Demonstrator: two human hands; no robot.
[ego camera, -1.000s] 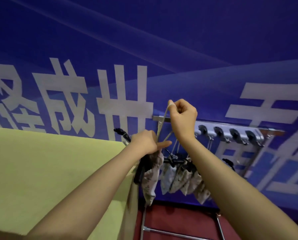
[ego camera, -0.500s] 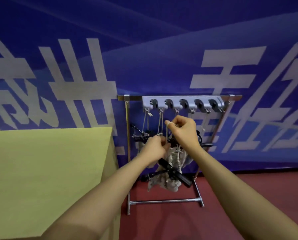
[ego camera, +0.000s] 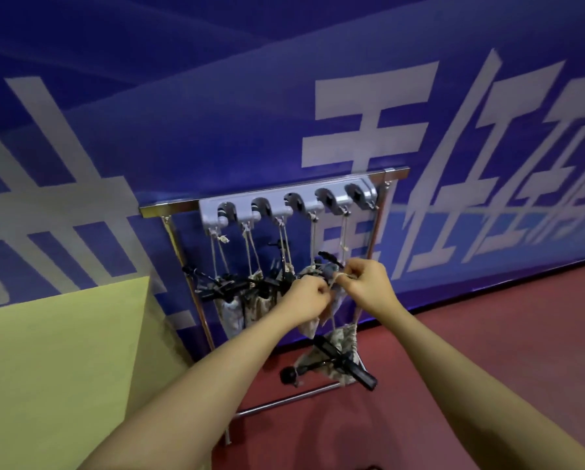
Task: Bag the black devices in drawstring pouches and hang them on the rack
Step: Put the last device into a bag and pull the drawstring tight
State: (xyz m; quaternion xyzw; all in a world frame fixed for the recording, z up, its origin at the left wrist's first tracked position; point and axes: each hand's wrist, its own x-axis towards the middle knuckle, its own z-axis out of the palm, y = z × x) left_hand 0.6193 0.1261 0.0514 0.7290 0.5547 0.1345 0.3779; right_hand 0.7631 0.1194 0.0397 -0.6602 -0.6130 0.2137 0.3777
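Hands: left hand [ego camera: 307,295], right hand [ego camera: 365,283] pinch cord [ego camera: 335,289] | pouch [ego camera: 341,344] dangles before rack [ego camera: 270,195]

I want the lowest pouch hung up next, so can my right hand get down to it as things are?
Probably not yet: the right hand is pinching a cord with the left hand. The low pouch hangs unobstructed just below.

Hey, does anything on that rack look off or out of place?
Yes. One pouch dangles far lower than the others, near the rack's bottom bar, with a black device poking out. Both hands, left and right, are gripping cord above it.
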